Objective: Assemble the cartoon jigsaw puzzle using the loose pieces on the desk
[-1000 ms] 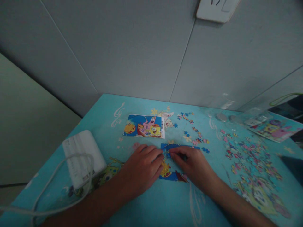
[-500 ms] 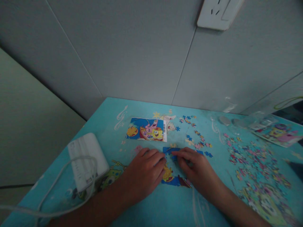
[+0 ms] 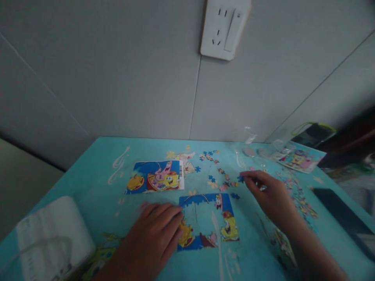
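A partly joined puzzle frame [image 3: 230, 224] lies on the table, its middle showing the table surface. My left hand [image 3: 161, 230] rests at its left edge, fingers apart and holding nothing visible. To the right, my right hand [image 3: 268, 191] pinches a small blue puzzle piece [image 3: 240, 178] between thumb and forefinger, just above the table. Beyond my left hand lies a reference picture card [image 3: 155, 176] of cartoon figures. Several loose pieces [image 3: 211, 157] sit between the card and my right hand, and a blue piece [image 3: 235, 196] lies by the frame's upper right corner.
A white power bank [image 3: 55, 238] with a cable is at the left. A heap of pieces [image 3: 301, 197] spreads behind my right wrist, near a dark phone-like slab [image 3: 342, 218]. Clear plastic packaging [image 3: 278, 150] and another picture [image 3: 303, 159] stand farther back.
The view has turned right. My right hand has left the puzzle, moved right and now holds a blue piece. My left hand stays by the frame's left side.
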The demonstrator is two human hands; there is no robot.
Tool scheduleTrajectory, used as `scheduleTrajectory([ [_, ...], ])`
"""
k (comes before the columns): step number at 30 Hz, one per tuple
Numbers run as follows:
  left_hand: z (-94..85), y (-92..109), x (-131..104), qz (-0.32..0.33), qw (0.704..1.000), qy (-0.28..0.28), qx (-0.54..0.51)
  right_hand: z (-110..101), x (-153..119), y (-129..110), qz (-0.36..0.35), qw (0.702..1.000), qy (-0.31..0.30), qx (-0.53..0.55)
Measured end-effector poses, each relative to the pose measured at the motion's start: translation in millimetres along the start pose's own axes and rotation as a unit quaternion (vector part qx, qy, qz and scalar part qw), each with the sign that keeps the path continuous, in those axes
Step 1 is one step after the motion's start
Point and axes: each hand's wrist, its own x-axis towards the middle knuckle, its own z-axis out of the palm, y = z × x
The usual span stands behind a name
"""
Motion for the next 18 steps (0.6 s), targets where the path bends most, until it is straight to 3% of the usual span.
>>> scheduleTrajectory([
  [2, -1.7, -3, 0, 0.033, 0.999, -0.01, 0.031, -5, 6, 19, 0.038, 0.998, 0.031, -0.035],
  [5, -5.1, -12, 0, 0.09, 0.992, -0.027, 0.086, -2, 10, 32, 0.061, 0.996, 0.024, -0.064],
  [12, -1.1, -30, -6, 0.153, 0.983, 0.006, 0.102, 12, 14, 35, 0.061, 0.996, -0.009, -0.065],
  [18, 2.9, -35, -9, 0.158, 0.983, 0.009, 0.09, 17, 14, 42, 0.055, 0.997, -0.027, -0.049],
])
